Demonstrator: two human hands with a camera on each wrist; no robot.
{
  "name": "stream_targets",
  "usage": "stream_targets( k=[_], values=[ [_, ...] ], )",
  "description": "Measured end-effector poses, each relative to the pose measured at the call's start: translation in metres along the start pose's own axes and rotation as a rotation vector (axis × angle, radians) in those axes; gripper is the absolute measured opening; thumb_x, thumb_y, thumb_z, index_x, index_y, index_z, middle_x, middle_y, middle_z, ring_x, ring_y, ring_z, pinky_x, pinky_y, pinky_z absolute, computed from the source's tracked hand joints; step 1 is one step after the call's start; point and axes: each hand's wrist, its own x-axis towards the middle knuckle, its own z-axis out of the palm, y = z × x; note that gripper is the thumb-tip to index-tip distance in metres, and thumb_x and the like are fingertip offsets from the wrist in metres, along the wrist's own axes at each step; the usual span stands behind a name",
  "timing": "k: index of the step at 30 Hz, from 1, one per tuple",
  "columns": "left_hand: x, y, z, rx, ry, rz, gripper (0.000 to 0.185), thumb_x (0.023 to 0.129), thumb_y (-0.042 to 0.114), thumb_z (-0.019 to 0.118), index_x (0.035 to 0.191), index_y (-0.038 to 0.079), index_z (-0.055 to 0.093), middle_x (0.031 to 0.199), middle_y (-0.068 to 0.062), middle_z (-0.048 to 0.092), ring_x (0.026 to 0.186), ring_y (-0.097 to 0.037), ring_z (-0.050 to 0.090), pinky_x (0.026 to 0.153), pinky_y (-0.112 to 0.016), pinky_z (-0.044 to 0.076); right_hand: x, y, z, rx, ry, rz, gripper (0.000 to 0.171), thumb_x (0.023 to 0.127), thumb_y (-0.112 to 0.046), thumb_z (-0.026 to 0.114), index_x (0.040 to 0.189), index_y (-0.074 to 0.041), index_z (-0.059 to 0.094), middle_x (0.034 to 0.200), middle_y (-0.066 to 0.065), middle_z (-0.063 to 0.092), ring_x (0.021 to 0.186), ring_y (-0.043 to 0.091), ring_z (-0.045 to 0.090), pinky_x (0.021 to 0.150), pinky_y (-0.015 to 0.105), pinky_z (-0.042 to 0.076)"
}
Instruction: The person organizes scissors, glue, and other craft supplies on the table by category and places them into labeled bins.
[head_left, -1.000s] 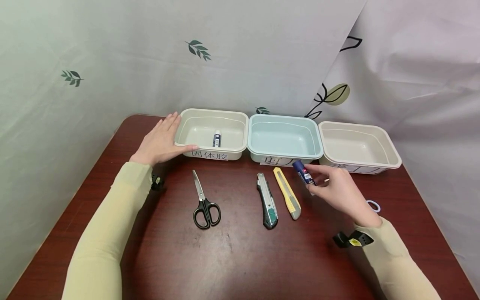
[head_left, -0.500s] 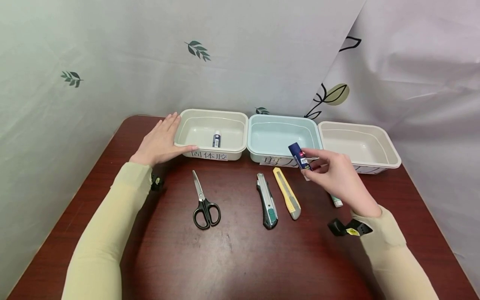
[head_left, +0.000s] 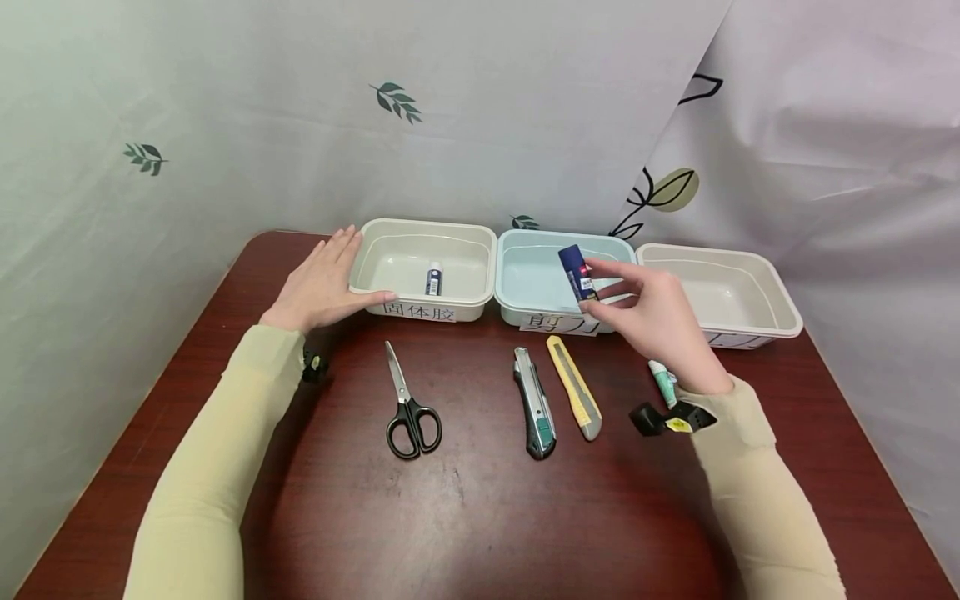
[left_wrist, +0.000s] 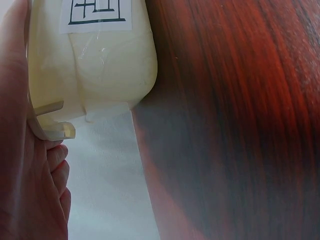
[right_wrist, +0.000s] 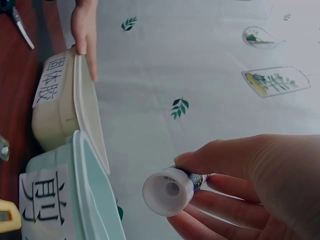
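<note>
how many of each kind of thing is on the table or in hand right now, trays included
trays: 3 (cream, pale blue, cream)
glue sticks: 3 (one in the left cream tray, one held by the right hand, one green-capped on the table)
utility knives: 2 (grey and green, yellow)
scissors: 1
total: 9
</note>
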Motion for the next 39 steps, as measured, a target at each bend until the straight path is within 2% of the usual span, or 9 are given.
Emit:
stream_targets(
  k=[7, 13, 19, 24, 31, 39],
  values=[
    [0.0, 0.0, 0.0, 0.003, -0.004, -0.003, 0.12, 0.086, 0.08, 0.054, 0.162, -0.002, 0.011, 0.167, -0.022, 0.01, 0.154, -0.036, 0.009, 0.125, -0.046, 0.004, 0.022, -0.004, 0.008, 0.075, 0.018, 0.018, 0.051, 0.085, -0.013, 0.085, 0.133, -0.016, 0.071, 0.119, 0.004, 0.073, 0.088, 0.019, 0.074, 0.069, 0.019, 0.057],
    [0.0, 0.0, 0.0, 0.006, -0.004, -0.005, 0.12, 0.085, 0.08, 0.055, 0.162, -0.002, 0.012, 0.167, -0.022, 0.011, 0.154, -0.036, 0.009, 0.125, -0.046, 0.005, 0.04, -0.009, 0.016, 0.122, 0.004, 0.072, 0.053, 0.086, -0.019, 0.085, 0.137, -0.018, 0.068, 0.119, 0.005, 0.072, 0.088, 0.018, 0.074, 0.068, 0.022, 0.057],
    [0.0, 0.001, 0.0, 0.005, -0.001, 0.0, 0.12, 0.086, 0.079, 0.056, 0.161, -0.003, 0.012, 0.167, -0.022, 0.011, 0.154, -0.036, 0.009, 0.125, -0.046, 0.005, 0.058, -0.011, 0.027, 0.235, -0.01, 0.12, 0.055, 0.086, -0.015, 0.084, 0.138, -0.016, 0.067, 0.118, 0.006, 0.072, 0.085, 0.015, 0.075, 0.065, 0.022, 0.055],
    [0.0, 0.001, 0.0, 0.007, -0.004, -0.001, 0.12, 0.086, 0.079, 0.055, 0.161, -0.003, 0.012, 0.167, -0.022, 0.011, 0.153, -0.036, 0.009, 0.125, -0.046, 0.005, 0.071, -0.013, 0.037, 0.277, -0.027, 0.168, 0.057, 0.085, -0.014, 0.084, 0.14, -0.015, 0.065, 0.119, 0.007, 0.072, 0.081, 0.014, 0.075, 0.067, 0.025, 0.05],
    [0.001, -0.001, 0.001, 0.0, -0.003, -0.006, 0.119, 0.086, 0.079, 0.055, 0.162, -0.002, 0.011, 0.167, -0.022, 0.01, 0.153, -0.036, 0.009, 0.125, -0.046, 0.005, 0.088, -0.017, 0.053, 0.357, -0.045, 0.233, 0.061, 0.085, -0.011, 0.085, 0.141, -0.01, 0.063, 0.119, 0.01, 0.071, 0.081, 0.016, 0.075, 0.074, 0.031, 0.06],
    [0.001, 0.0, 0.001, 0.005, 0.003, -0.002, 0.12, 0.086, 0.08, 0.055, 0.161, -0.003, 0.012, 0.167, -0.021, 0.01, 0.153, -0.036, 0.01, 0.125, -0.045, 0.004, 0.1, -0.016, 0.077, 0.431, -0.055, 0.276, 0.058, 0.084, -0.005, 0.083, 0.139, -0.003, 0.063, 0.116, 0.015, 0.07, 0.089, 0.023, 0.074, 0.074, 0.032, 0.062]
  ],
)
